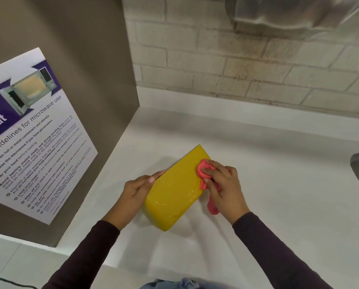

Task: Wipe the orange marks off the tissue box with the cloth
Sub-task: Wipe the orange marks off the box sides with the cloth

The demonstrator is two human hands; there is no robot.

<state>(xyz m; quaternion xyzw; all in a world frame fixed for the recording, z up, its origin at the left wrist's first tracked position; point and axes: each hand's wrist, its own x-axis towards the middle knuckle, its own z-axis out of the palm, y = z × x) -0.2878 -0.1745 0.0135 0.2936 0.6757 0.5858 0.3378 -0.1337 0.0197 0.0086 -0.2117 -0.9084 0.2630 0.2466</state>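
The right hand (220, 182) is curled over a bunched pink cloth (204, 174), fingers pressing it flat against the upper face of the yellow tissue box (174, 188) near its far right edge, with a tail of cloth hanging down past the box's side; the left hand (136, 189) is partly closed on the box's left edge, thumb lying along the top rim, steadying it; the box sits tilted on the white desk (278, 163), one long edge raised, close to the brown side panel with the microwave notice (34, 130); no orange marks show on the visible face, so whatever remains is likely under the cloth or on a hidden side. The risks, as I judge them: the glossy surface could let the box slip from the left hand's light hold if the right presses hard; wiping so near the edge, the cloth may slide off; the dangling tail could drag and smear pigment back on.
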